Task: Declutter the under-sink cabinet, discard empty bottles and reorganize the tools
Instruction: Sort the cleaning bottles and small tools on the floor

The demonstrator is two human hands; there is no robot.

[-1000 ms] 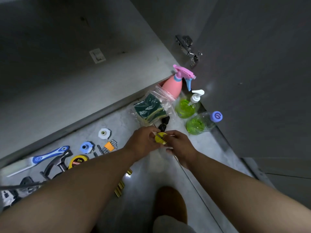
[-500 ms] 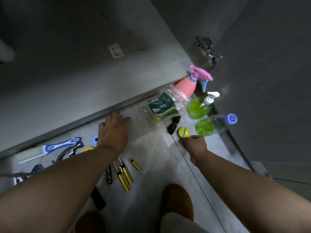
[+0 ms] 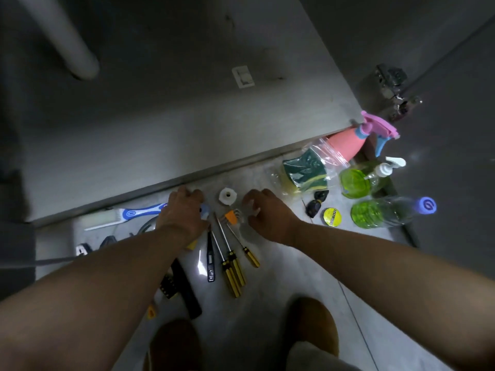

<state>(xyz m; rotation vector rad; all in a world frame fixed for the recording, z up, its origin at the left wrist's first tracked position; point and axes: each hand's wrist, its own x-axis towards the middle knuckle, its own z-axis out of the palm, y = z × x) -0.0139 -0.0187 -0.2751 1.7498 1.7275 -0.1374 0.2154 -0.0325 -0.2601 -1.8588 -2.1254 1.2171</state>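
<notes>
My left hand [image 3: 182, 211] lies palm down on the floor tools, fingers stretched toward the cabinet edge, partly covering a blue tape roll [image 3: 205, 210]. My right hand [image 3: 265, 212] hovers with loosely curled fingers, holding nothing, just right of an orange hex key set [image 3: 232, 218]. A white roll [image 3: 227, 196] sits between the hands. Three yellow-handled screwdrivers [image 3: 233, 271] lie below. A yellow tape roll [image 3: 332, 216] rests on the floor to the right. A green pump bottle [image 3: 357, 179], a green bottle with a blue cap [image 3: 380, 212] and a pink spray bottle [image 3: 347, 143] stand at right.
A bagged sponge pack [image 3: 305, 172] and a black item [image 3: 317, 202] lie by the bottles. A blue-white brush [image 3: 128, 214] and dark tools [image 3: 184, 287] sit at left. The cabinet floor [image 3: 160, 124] holds a grey pipe [image 3: 61, 36]. A door hinge [image 3: 393, 87] is at upper right.
Both hands held the yellow tape roll; the right set it down by the green bottle. The left then moved left to the tools, and now the right has come beside the hex keys.
</notes>
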